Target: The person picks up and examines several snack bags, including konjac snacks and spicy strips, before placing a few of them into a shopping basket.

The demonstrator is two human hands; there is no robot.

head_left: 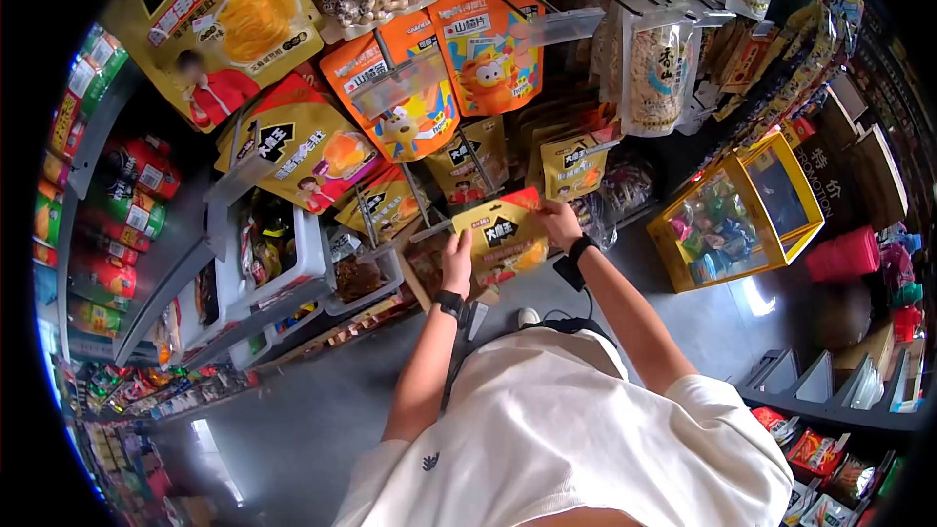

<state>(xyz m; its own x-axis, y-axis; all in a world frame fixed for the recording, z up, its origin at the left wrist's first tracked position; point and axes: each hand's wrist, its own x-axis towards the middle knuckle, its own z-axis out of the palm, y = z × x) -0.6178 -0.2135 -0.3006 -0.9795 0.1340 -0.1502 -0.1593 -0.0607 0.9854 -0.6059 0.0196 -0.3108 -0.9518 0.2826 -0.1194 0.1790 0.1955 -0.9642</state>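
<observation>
Head camera shows the left hand (457,259) and right hand (560,224) grasping opposite side edges of a flat, glossy gold plastic pouch (503,242) with a red corner and black diamond-shaped label. It is held up in front of the hanging snack display, below glossy orange pouches (488,57) and above the smooth grey floor (322,395).

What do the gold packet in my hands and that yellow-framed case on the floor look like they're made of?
The gold packet looks like printed plastic or foil film with a satin sheen, judging by its flat, flexible pouch shape. The yellow-framed case seems glossy painted metal or plastic, with clear plastic or glass panels, since colorful goods show through.
</observation>
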